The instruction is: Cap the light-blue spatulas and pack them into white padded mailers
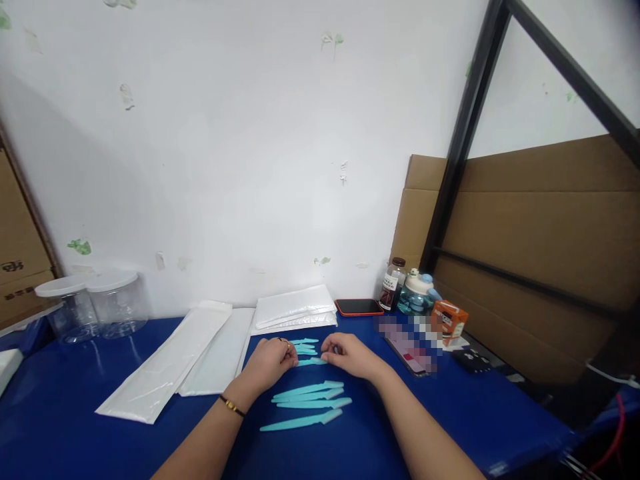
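Turquoise eyebrow razors lie in two groups on the blue tabletop. Between my hands is one eyebrow razor [311, 362], lying crosswise. My left hand [273, 360], with a dark band and a gold-coloured piece at the wrist, has its fingers closed at the left end of that razor. The fingers of my right hand [349, 355] pinch its right end. Just beyond are several more razors [306, 349], partly hidden by my left hand. Closer to me, several razors [310, 393] lie side by side, and a single razor [300, 421] lies nearest.
White padded mailers [167, 360] lie at left, with a mailer stack [295, 308] by the wall. At right are an orange-edged phone [359, 307], a brown bottle [393, 285], a water bottle [417, 293], an orange box [449, 322] and a second phone [407, 350]. Clear jars [117, 307] stand far left.
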`<act>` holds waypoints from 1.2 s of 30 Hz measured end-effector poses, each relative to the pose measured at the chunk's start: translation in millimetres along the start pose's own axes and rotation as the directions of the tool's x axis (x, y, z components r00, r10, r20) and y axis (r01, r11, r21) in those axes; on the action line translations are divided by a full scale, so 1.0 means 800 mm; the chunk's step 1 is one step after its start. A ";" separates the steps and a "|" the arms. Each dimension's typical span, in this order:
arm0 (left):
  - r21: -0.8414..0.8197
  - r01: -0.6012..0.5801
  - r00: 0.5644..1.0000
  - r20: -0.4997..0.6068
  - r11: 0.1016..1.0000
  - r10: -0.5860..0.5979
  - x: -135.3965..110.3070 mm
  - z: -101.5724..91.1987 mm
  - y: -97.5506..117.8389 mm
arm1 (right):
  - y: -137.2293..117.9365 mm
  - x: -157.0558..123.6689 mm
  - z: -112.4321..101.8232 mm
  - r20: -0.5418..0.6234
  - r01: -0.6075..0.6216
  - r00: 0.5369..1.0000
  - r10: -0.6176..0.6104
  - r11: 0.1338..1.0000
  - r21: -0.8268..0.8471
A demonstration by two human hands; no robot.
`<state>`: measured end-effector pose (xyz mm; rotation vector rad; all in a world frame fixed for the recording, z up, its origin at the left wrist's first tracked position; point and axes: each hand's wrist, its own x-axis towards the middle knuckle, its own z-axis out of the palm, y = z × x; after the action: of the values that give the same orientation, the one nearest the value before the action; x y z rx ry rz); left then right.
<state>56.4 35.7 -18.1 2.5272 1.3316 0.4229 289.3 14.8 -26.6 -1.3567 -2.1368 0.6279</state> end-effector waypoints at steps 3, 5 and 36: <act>0.001 -0.021 0.999 -0.025 1.000 0.021 0.001 0.002 0.003 | -0.003 0.001 0.005 0.048 0.021 0.999 -0.023 0.999 0.035; 0.028 -0.010 0.999 -0.036 1.000 0.011 0.001 0.000 0.000 | 0.004 0.001 0.003 0.036 0.017 0.999 -0.018 1.000 0.025; 0.055 0.055 0.998 -0.002 0.997 -0.055 -0.007 -0.012 -0.012 | 0.016 -0.006 -0.010 0.043 -0.022 0.999 0.027 0.993 -0.112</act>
<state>42.9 37.0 -13.5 2.5277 1.4289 0.3804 304.8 16.1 -29.1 -1.4427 -2.2230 0.5613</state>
